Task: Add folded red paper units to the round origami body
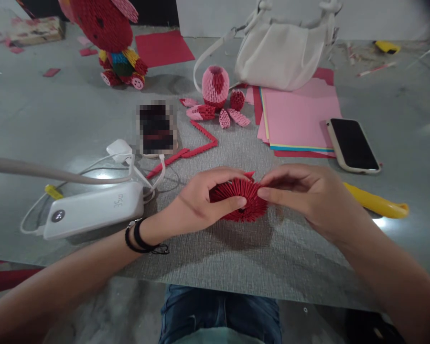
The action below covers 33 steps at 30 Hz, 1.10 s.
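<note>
A round red ring of folded paper pieces (251,210) is held just over the grey mat near the table's front edge. My left hand (208,196) is closed around its left side, thumb across the top and fingers behind. With thumb and forefinger, my right hand (301,196) pinches the ring's right edge; whether a single loose piece sits between those fingertips is hidden. A red pointed piece (250,175) sticks up at the ring's far side. Beyond my hands lies a bent chain of red folded pieces (204,143).
Paper-folded parts (215,88) and a large red folded figure (118,48) stand farther back. A white power bank (96,210) with cables and a phone (157,129) lie left. Right are stacked papers (301,114), another phone (354,145), a yellow-handled tool (378,200) and a white bag (283,52).
</note>
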Motion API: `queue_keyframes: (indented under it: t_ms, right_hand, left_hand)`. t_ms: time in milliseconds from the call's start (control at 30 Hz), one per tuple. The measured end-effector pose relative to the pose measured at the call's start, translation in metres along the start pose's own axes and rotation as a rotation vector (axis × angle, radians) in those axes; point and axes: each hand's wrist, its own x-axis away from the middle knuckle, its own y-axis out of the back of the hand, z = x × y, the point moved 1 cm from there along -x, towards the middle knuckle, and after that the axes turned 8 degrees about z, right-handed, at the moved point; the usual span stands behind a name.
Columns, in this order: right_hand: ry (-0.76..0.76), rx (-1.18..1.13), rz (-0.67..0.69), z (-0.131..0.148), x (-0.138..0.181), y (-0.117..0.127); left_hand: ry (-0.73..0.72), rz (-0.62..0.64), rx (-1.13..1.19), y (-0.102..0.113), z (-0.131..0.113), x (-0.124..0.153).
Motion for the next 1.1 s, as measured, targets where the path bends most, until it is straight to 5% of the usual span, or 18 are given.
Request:
queue_keyframes:
  t_ms: [567,833,1100]
  right_hand:
    - [-0.063,-0.07,0.092,-0.0044,-0.0024,0.0002]
    - [0.008,-0.043,0.071,0.0008,0.0001,-0.0024]
    - [0.215,0.12,0.049,0.0032,0.0011,0.0021]
  left_hand:
    - [0.006,0.024,-0.03,0.0,0.0,0.0009]
    - [0.161,-0.001,0.062,0.0003,-0.0021,0.0001]
    - [0.257,0.11,0.316,-0.0002,-0.0068,0.0031]
